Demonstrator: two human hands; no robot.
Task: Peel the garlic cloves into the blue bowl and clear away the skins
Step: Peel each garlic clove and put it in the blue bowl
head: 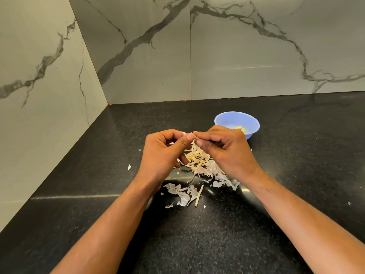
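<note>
Small pale garlic clove (pixel 192 135): pinched between the fingertips of both hands, above the counter, near-left of the bowl. Left hand (pixel 166 153): fingers curled, thumb on clove. Right hand (pixel 227 149): fingers curled, nipping clove's skin. Round blue plastic bowl (pixel 237 123): far right, one peeled clove (pixel 241 129) inside. Papery white garlic skins (pixel 199 165): heaped beneath the hands, scattered nearer. Speckled black stone counter (pixel 217 234).

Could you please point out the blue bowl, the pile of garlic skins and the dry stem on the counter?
blue bowl (pixel 227 119): head view, bare inner wall on its left side.
pile of garlic skins (pixel 199 162): head view, middle of the heap between the wrists.
dry stem (pixel 199 195): head view, midway along it.
</note>
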